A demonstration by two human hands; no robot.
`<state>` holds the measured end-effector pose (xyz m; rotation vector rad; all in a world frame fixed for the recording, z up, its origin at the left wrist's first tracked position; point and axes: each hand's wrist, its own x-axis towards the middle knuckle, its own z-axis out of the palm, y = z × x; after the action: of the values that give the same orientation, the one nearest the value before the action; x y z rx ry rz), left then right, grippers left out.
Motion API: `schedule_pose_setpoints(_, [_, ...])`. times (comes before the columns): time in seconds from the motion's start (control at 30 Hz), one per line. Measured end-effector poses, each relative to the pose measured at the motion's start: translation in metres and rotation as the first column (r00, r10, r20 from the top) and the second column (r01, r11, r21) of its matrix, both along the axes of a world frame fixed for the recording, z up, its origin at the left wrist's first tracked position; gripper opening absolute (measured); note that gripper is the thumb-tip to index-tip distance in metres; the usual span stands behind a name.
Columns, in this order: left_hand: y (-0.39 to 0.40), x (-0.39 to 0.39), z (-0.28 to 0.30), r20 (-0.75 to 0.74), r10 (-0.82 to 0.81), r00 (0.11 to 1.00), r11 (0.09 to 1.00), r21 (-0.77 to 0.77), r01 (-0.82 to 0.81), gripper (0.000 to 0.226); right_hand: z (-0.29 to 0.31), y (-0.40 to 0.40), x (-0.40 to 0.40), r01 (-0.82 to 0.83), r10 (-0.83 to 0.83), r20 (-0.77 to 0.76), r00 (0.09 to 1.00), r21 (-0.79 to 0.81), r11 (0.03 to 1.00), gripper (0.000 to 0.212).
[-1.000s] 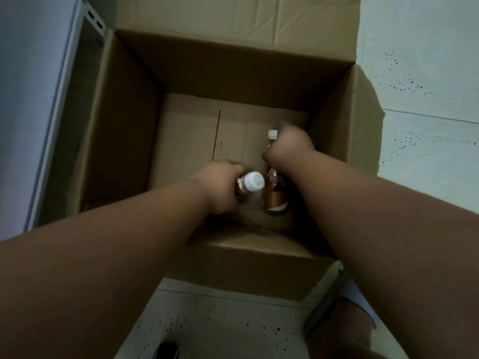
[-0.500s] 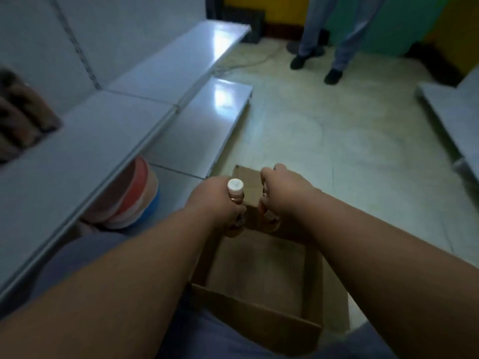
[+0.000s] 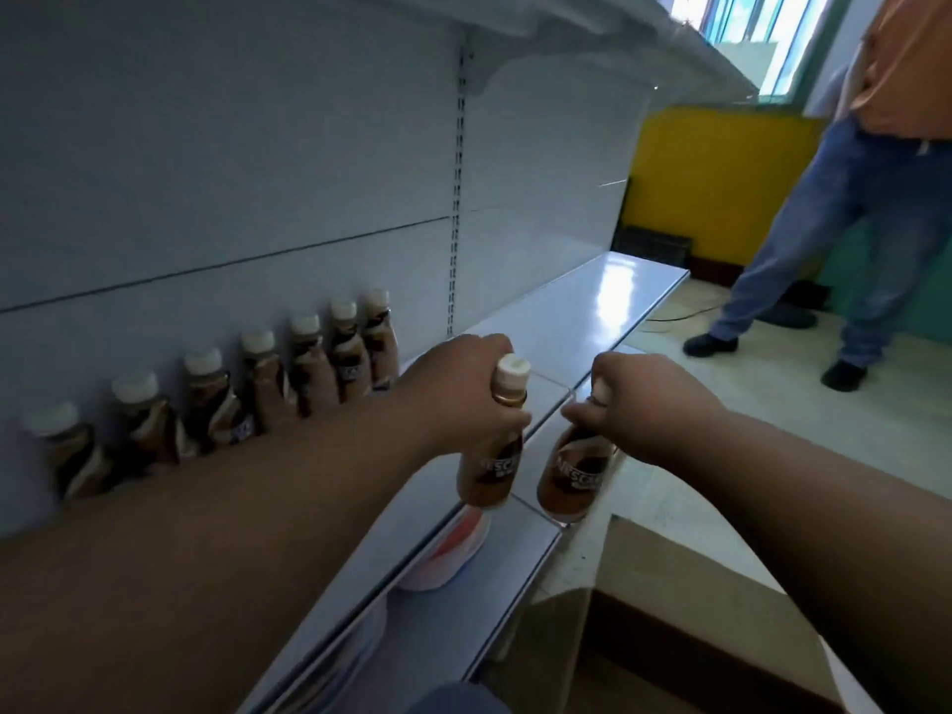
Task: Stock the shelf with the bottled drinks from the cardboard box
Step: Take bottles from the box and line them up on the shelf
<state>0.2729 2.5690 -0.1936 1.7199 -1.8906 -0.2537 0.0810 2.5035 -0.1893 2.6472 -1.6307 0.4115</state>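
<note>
Seven coffee bottles (image 3: 309, 373) stocked on shelf (image 3: 592, 322), left of frame. Left hand (image 3: 474, 383) fingers grip left bottle (image 3: 492, 456); right hand (image 3: 639, 404) fingers grip right bottle (image 3: 572, 476). Both unplaced. Cardboard box (image 3: 669, 584) contents unseen.

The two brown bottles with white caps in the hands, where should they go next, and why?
Probably onto the white metal shelf, just past the far end of the row of seven brown bottles along the back panel. The left hand and right hand each hold a brown coffee bottle above the shelf's front edge, and that spot looks bare.
</note>
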Motion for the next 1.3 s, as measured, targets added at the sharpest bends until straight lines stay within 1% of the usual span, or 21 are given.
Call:
schedule_pose_setpoints(0.1, [-0.028, 0.028, -0.002, -0.008, 0.041, 0.999, 0.998, 0.05, -0.041, 0.031, 0.0, -0.028, 0.026, -0.05, 0.052, 0.057, 0.997, -0.042, 0.998, 0.032])
schedule_pose_setpoints(0.2, [-0.06, 0.052, -0.008, 0.02, 0.055, 0.998, 0.995, 0.077, -0.056, 0.037, -0.001, -0.058, 0.05, -0.114, 0.115, 0.107, 0.988, -0.009, 0.993, 0.026])
schedule_pose_setpoints(0.3, [-0.091, 0.077, -0.014, 0.055, 0.081, 0.995, 0.995, 0.054, -0.084, 0.035, -0.004, -0.091, 0.076, -0.154, 0.147, 0.155, 0.977, 0.036, 0.987, 0.019])
schedule_pose_setpoints(0.37, [-0.114, 0.091, -0.018, 0.077, 0.109, 0.991, 0.993, 0.03, -0.111, 0.035, -0.01, -0.118, 0.094, -0.187, 0.178, 0.188, 0.966, 0.029, 0.982, 0.015])
schedule_pose_setpoints(0.47, [-0.147, 0.105, -0.019, 0.173, 0.165, 0.971, 0.986, -0.036, -0.161, 0.033, -0.014, -0.156, 0.122, -0.195, 0.19, 0.187, 0.964, 0.007, 0.981, 0.012])
schedule_pose_setpoints(0.6, [-0.176, 0.113, -0.011, 0.313, 0.263, 0.913, 0.964, -0.134, -0.232, 0.035, -0.013, -0.194, 0.154, -0.249, 0.244, 0.23, 0.942, -0.007, 0.968, 0.015])
schedule_pose_setpoints(0.73, [-0.197, 0.12, -0.011, 0.396, 0.293, 0.87, 0.956, -0.11, -0.272, 0.033, -0.017, -0.221, 0.181, -0.284, 0.285, 0.157, 0.945, -0.03, 0.958, 0.021])
schedule_pose_setpoints(0.8, [-0.205, 0.124, -0.013, 0.442, 0.289, 0.849, 0.956, -0.088, -0.28, 0.028, -0.021, -0.228, 0.195, -0.31, 0.311, 0.154, 0.938, -0.027, 0.95, 0.023])
schedule_pose_setpoints(0.9, [-0.217, 0.132, -0.017, 0.493, 0.309, 0.813, 0.947, -0.082, -0.31, 0.028, -0.027, -0.235, 0.218, -0.369, 0.367, 0.114, 0.923, 0.005, 0.929, 0.027])
schedule_pose_setpoints(0.97, [-0.223, 0.137, -0.02, 0.523, 0.32, 0.79, 0.942, -0.085, -0.325, 0.023, -0.029, -0.242, 0.232, -0.384, 0.38, 0.095, 0.92, 0.036, 0.922, 0.025])
schedule_pose_setpoints(1.07, [-0.228, 0.14, -0.024, 0.596, 0.335, 0.73, 0.933, -0.098, -0.348, 0.017, -0.034, -0.251, 0.246, -0.366, 0.356, 0.144, 0.923, 0.051, 0.929, 0.021])
schedule_pose_setpoints(1.17, [-0.231, 0.144, -0.027, 0.635, 0.39, 0.667, 0.914, -0.18, -0.363, 0.017, -0.045, -0.252, 0.253, -0.367, 0.352, 0.239, 0.905, 0.023, 0.93, 0.022])
schedule_pose_setpoints(1.23, [-0.231, 0.147, -0.029, 0.634, 0.411, 0.656, 0.908, -0.22, -0.356, 0.022, -0.05, -0.25, 0.255, -0.375, 0.347, 0.293, 0.891, 0.047, 0.926, 0.031])
schedule_pose_setpoints(1.3, [-0.227, 0.149, -0.028, 0.612, 0.414, 0.674, 0.909, -0.243, -0.338, 0.029, -0.052, -0.249, 0.251, -0.374, 0.33, 0.326, 0.886, 0.08, 0.924, 0.048])
